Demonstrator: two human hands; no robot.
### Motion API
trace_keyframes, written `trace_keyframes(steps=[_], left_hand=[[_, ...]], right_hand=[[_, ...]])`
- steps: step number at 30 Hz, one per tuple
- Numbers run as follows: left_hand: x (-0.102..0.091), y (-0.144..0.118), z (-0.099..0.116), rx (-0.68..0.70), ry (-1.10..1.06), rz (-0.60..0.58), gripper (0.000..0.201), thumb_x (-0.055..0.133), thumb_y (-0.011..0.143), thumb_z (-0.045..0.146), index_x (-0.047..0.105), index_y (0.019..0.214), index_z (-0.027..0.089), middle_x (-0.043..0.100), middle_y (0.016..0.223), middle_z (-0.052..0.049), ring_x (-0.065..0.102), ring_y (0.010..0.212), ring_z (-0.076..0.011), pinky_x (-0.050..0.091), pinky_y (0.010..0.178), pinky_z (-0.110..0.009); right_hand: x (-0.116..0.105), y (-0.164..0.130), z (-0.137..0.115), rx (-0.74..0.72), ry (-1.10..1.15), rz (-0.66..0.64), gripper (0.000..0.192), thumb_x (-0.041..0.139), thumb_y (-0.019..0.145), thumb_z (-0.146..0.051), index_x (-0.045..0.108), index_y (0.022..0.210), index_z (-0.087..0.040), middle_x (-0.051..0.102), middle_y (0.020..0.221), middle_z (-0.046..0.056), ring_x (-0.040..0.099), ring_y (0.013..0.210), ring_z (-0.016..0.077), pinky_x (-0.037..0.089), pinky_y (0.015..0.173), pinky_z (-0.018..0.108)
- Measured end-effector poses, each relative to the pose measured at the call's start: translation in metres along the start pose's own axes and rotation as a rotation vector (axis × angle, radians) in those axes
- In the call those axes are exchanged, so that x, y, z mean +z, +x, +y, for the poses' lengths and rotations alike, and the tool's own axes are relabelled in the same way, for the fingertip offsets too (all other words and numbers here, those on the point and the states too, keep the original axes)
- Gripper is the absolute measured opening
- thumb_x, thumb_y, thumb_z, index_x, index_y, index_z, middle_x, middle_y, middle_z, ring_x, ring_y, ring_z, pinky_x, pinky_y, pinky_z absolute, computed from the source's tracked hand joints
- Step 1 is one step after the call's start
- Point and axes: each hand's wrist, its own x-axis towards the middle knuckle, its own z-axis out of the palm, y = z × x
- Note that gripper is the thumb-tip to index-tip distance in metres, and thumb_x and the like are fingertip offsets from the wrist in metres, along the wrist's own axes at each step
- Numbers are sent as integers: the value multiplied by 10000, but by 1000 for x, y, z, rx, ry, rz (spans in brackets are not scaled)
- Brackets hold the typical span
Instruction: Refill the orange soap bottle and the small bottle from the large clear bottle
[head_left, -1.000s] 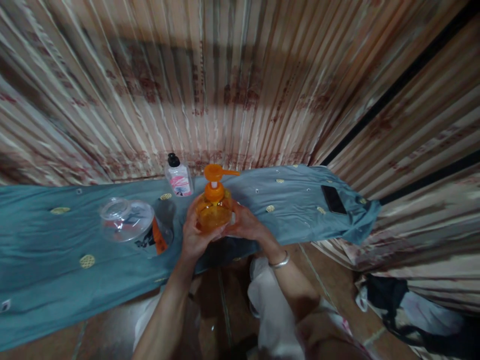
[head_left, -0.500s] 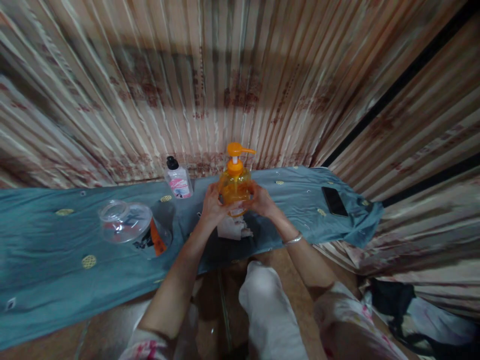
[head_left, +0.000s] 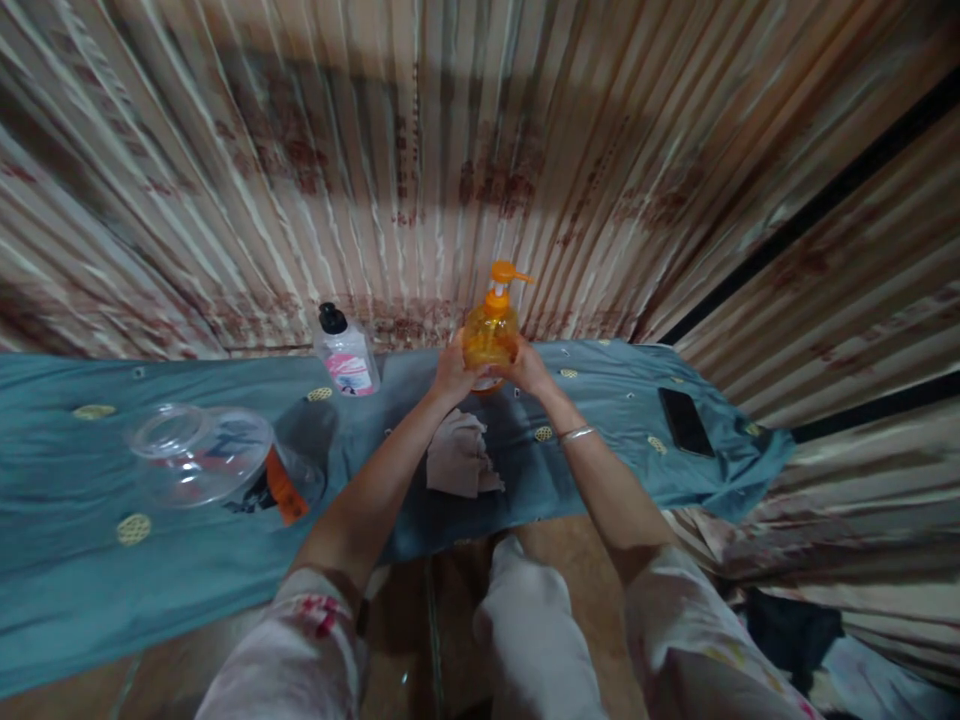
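Note:
An orange pump bottle with a see-through amber body stands upright between both hands, near the back of the cloth-covered surface. My left hand is wrapped round its left side, and my right hand grips the right side, with a bangle on that wrist. The pump's spout points right. Fingers hide the lower part of the bottle, so I cannot tell whether its base touches the cloth. Closer to me, below the hands, lies a crumpled pale piece of paper or cloth.
A clear bottle with black cap and pink label stands left of the hands. Further left is a clear plastic jar with an orange-and-black label. A black phone lies on the right of the blue-green cloth. A pleated curtain hangs behind.
Both hands have moved the pump bottle away from me, toward the curtain and slightly right. The crumpled pale piece is now uncovered in front of it. The camera view has shifted a little.

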Motion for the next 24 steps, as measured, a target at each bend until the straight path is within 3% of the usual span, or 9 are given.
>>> trace_keyframes(steps=[6,11,14,16,19,24], left_hand=[[7,6,-7,-43,-17,3,600,930,743,119,692,1291,180,822,1222,-103,780,1189,-327,611,1110,-496],[7,-2,-10,-40,-14,12,573,952,762,161,706,1279,188,806,1239,-100,749,1229,-328,589,1133,-473],[9,-10,-11,-27,-33,31,550,934,801,176,692,1294,204,775,1324,-118,715,1301,-335,587,1155,-500],[12,-15,-10,-32,-39,39,504,890,869,221,673,1323,211,752,1381,-137,700,1348,-342,576,1181,-537],[16,-22,-6,-32,-45,50,367,772,995,312,676,1339,229,743,1422,-143,688,1400,-330,535,1244,-538],[15,-34,2,16,-67,20,289,600,1107,449,744,1257,247,794,1333,-106,712,1354,-295,534,1244,-471]], right_hand=[[-2,4,6,17,82,-10,911,1089,582,-445,699,1373,-217,845,1277,131,765,1288,360,604,1164,553],[-14,2,2,74,-16,40,991,1100,521,-414,680,1387,-179,827,1316,173,761,1319,388,597,1176,587],[-16,-9,1,135,-101,93,976,1079,543,-423,669,1389,-161,842,1230,177,793,1241,396,631,1120,591],[-9,-20,1,125,-120,123,932,1038,613,-449,649,1418,-187,849,1205,153,805,1207,384,642,1097,586],[12,-35,-1,48,-59,181,960,971,707,-504,556,1537,-258,829,1322,131,809,1205,352,657,1064,547],[37,-34,-11,27,54,295,1085,913,728,-655,435,1582,-187,783,1388,208,800,1209,354,651,1088,555]])
